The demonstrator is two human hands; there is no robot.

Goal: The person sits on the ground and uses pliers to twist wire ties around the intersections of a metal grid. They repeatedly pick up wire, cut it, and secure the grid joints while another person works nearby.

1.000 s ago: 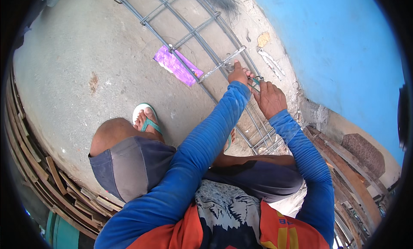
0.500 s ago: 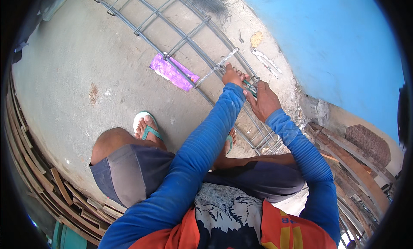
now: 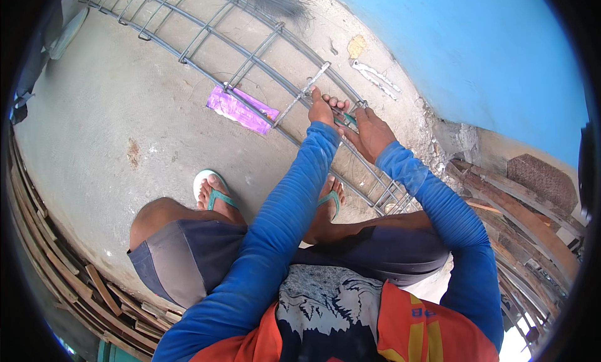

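My left hand [image 3: 323, 111] curls beside a green-handled tool [image 3: 346, 119], my right hand [image 3: 372, 135] bends at its other side — I can't tell what either grips. Both are at the steel-bar cage [image 3: 253, 56], which passes over a purple wrapper [image 3: 235, 109] near the blue wall [image 3: 488, 61].

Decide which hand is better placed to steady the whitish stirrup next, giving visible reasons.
Probably the left: the left hand is right beside the whitish stirrup, while the right hand is farther from it, toward the blue wall.
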